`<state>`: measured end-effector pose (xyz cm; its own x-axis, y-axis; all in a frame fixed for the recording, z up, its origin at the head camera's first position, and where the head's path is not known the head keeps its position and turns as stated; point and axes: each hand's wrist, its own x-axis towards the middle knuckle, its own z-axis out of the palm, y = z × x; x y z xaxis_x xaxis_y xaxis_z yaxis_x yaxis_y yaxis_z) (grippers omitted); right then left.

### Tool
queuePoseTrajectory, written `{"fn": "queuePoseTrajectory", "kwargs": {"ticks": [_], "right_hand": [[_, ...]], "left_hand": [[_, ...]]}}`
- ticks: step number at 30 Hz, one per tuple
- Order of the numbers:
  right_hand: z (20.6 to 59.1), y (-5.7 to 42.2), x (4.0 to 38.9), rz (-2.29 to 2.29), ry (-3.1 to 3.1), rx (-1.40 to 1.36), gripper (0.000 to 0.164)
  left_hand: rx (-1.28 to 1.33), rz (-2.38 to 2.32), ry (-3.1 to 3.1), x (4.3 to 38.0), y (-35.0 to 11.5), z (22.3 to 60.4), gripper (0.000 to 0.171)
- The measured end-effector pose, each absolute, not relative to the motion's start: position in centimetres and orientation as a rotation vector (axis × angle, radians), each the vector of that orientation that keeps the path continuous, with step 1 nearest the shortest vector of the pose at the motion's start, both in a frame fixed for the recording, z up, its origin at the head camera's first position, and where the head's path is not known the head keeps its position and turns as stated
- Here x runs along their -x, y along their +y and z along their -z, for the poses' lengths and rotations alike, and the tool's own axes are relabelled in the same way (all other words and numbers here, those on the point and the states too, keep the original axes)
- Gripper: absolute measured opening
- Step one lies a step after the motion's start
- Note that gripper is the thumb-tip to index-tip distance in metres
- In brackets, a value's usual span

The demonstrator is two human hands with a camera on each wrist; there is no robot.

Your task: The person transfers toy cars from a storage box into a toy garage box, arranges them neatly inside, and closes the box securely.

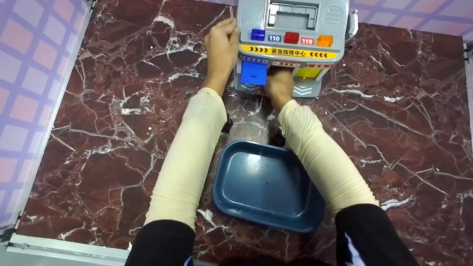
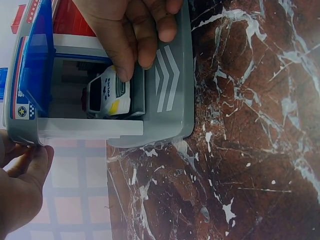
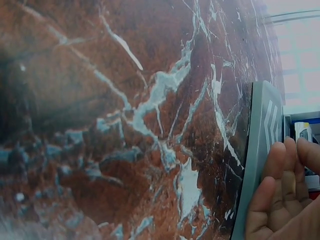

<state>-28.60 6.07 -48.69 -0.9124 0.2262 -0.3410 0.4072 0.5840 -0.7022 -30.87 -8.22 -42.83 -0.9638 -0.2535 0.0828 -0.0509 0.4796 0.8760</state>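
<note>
A grey toy rescue station (image 1: 255,14) stands at the far side of the marbled table, with its blue bay door (image 1: 254,72) swung up. In the left wrist view, a white toy police car (image 2: 111,92) sits in the bay under that door, its hood facing out. My right hand (image 1: 280,87) reaches to the station's front, and one fingertip touches the car's hood while the other fingers are loosely bent beside it. At the station's left side, my left hand (image 1: 223,44) holds on with bent fingers, thumb and fingertips at the side wall (image 2: 31,137).
An empty dark blue tray (image 1: 255,220) lies between my forearms. The station's roof carries blue, red and orange blocks and a folding handle (image 1: 293,7). A yellow door (image 1: 306,73) shows at its right. Checkered panels (image 1: 33,111) border the table.
</note>
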Motion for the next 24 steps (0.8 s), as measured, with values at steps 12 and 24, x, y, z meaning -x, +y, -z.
{"fn": "queuePoseTrajectory", "kwargs": {"ticks": [12, 24], "right_hand": [[48.82, 6.06, 28.81, 1.202, 2.635, -0.503, 0.027], [48.91, 6.05, 28.91, 1.170, 2.624, -0.524, 0.025]], "left_hand": [[-0.247, 1.410, -2.555, 30.75, -8.26, 42.71, 0.029], [-0.287, 1.490, -2.532, 30.82, -8.18, 42.69, 0.029]]}}
